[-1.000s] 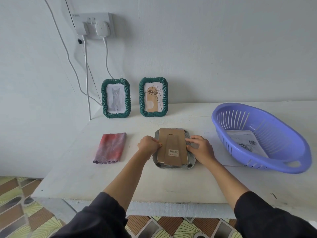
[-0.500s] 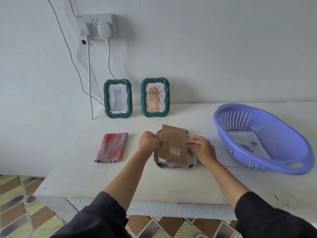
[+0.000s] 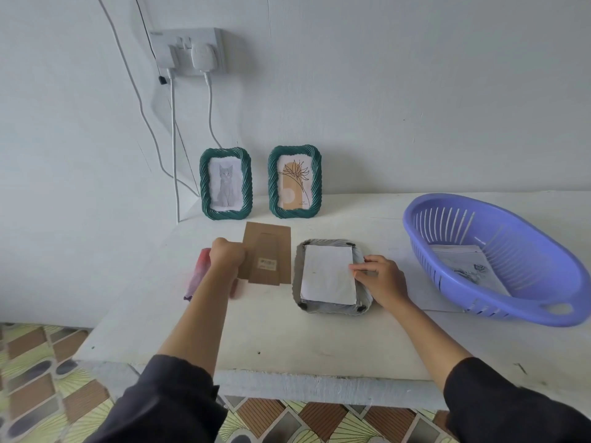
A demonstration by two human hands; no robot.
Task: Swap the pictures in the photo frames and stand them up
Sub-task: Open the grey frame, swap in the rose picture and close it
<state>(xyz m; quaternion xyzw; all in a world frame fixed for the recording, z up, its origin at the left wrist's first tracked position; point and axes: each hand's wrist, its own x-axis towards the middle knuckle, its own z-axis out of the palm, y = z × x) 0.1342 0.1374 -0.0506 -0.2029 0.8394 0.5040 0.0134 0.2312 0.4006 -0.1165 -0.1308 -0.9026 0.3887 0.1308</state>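
— Off the grey frame (image 3: 299, 276) has come the cardboard backing (image 3: 268, 251); the left hand (image 3: 227, 255), fingers clamped on its edge, holds it just left of that frame.
— And the right hand (image 3: 380, 281)?
— Its fingers pinch the white sheet (image 3: 327, 279) lying in the frame, face down on the bench (image 3: 271, 340). Behind stand the green cat frame (image 3: 225, 183) and plant frame (image 3: 295, 181).

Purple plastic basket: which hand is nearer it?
Right. The right hand is at the face-down grey frame beside the purple plastic basket; the left hand holds the brown cardboard backing farther left.
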